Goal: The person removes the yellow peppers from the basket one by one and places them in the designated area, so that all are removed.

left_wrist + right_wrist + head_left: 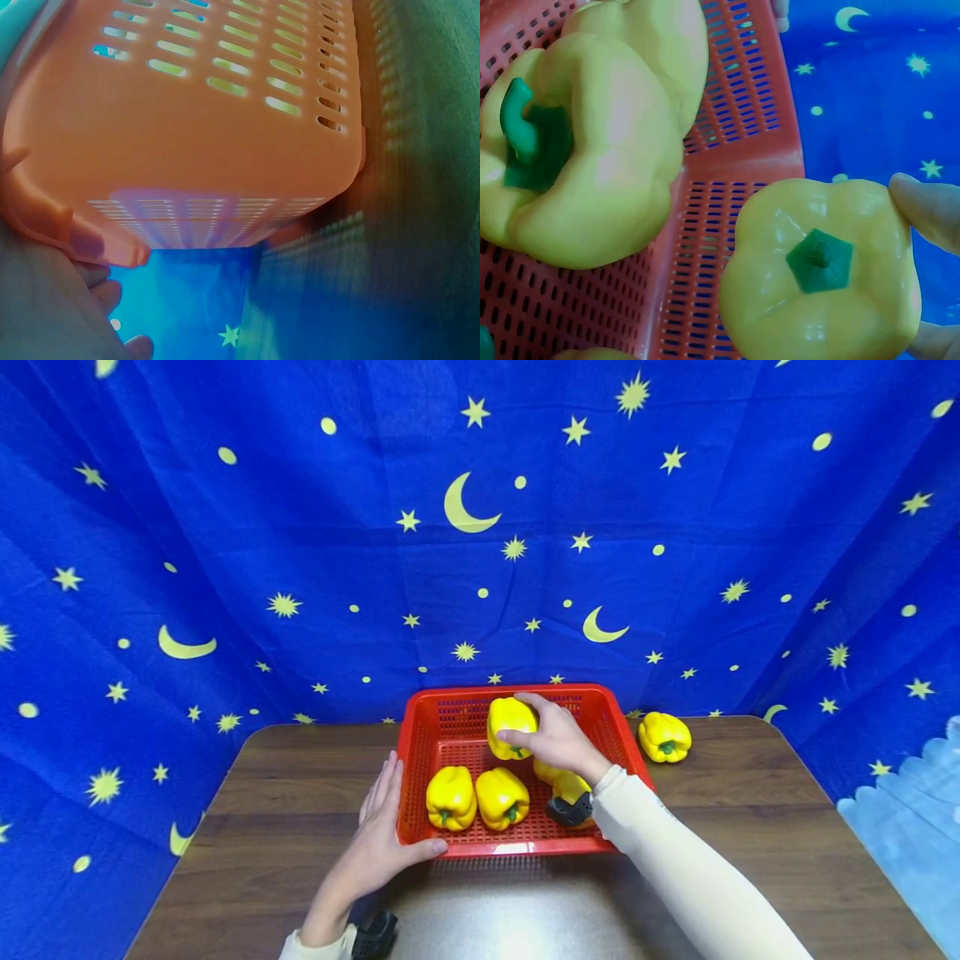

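Note:
My right hand [561,742] pinches a yellow bell pepper [507,723] between thumb and fingers, over the back middle of a red plastic basket [630,735]. In the right wrist view that bell pepper [772,300] shows its green stem end, with fingertips [937,210] at its side. Two more yellow peppers, one left [451,797] and one right [502,798], lie side by side at the basket's front left. Under my right wrist are further yellow peppers [572,787], partly hidden. My left hand [378,843] rests against the basket's front left corner, fingers straight along its side and thumb at the front rim.
Another yellow pepper [664,737] lies on the wooden table [300,810], just right of the basket. A blue cloth [360,527] with yellow stars and moons hangs behind and at both sides. Light blue fabric [911,802] shows at the far right.

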`<state>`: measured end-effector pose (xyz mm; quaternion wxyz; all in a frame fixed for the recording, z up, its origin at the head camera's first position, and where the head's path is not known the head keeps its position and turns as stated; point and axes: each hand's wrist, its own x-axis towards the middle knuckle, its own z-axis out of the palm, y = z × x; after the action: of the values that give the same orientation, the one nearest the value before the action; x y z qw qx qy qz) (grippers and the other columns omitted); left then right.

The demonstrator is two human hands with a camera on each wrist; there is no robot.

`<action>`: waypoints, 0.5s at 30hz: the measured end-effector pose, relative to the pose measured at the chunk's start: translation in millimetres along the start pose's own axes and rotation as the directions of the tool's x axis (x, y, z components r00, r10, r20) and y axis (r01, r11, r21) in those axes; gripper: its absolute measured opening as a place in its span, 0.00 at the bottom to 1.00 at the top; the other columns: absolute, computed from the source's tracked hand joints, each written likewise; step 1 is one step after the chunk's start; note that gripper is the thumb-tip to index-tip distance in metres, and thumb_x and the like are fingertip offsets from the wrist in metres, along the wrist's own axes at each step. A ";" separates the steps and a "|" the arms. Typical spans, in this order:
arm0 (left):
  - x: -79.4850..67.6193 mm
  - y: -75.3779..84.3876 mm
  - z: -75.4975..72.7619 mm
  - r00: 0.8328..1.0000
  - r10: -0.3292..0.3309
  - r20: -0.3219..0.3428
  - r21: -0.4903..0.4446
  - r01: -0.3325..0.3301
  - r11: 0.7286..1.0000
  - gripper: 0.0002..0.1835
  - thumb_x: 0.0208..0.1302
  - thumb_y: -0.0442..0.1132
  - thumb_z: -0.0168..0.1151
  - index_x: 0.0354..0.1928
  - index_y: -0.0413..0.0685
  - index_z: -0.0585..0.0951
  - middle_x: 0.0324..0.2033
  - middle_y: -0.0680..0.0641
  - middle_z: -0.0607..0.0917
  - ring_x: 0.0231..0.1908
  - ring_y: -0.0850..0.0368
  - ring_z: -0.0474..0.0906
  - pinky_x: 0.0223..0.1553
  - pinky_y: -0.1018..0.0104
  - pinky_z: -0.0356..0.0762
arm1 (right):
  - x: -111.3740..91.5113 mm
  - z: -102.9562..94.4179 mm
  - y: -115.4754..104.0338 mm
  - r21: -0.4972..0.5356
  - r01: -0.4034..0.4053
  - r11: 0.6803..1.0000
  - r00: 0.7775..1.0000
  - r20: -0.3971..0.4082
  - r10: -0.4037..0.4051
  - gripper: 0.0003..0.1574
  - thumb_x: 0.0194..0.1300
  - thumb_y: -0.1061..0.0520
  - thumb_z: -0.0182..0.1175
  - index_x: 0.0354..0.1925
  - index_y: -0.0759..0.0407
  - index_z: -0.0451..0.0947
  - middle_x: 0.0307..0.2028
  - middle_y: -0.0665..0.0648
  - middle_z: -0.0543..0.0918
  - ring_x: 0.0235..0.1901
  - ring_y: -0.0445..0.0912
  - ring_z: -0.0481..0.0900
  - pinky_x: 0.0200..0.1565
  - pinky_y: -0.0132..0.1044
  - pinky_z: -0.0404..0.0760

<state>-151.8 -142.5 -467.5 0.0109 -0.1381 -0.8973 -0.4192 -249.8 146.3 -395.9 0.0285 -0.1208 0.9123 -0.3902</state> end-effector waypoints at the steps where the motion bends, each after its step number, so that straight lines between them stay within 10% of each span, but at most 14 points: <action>1: -0.2 -0.2 -0.2 1.000 0.000 0.000 0.001 0.000 1.000 0.68 0.49 0.57 0.78 0.80 0.43 0.41 0.80 0.42 0.38 0.77 0.37 0.37 0.69 0.28 0.37 | -1.0 -1.4 -0.2 -0.002 0.002 1.000 1.000 -0.008 -0.002 0.48 0.62 0.39 0.68 0.72 0.58 0.66 0.55 0.60 0.81 0.47 0.53 0.79 0.52 0.49 0.80; 15: -0.2 -0.4 -0.7 1.000 0.012 -0.006 -0.002 -0.012 1.000 0.68 0.49 0.56 0.78 0.80 0.42 0.42 0.80 0.42 0.38 0.77 0.38 0.37 0.70 0.29 0.35 | -16.6 -21.3 6.0 0.022 0.007 1.000 0.998 -0.069 -0.005 0.48 0.62 0.37 0.68 0.72 0.56 0.66 0.57 0.59 0.81 0.48 0.52 0.79 0.51 0.49 0.80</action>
<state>-151.8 -143.3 -467.4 0.0159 -0.1424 -0.8959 -0.4205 -237.9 169.3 -386.1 -0.0029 -0.1097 0.9079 -0.4046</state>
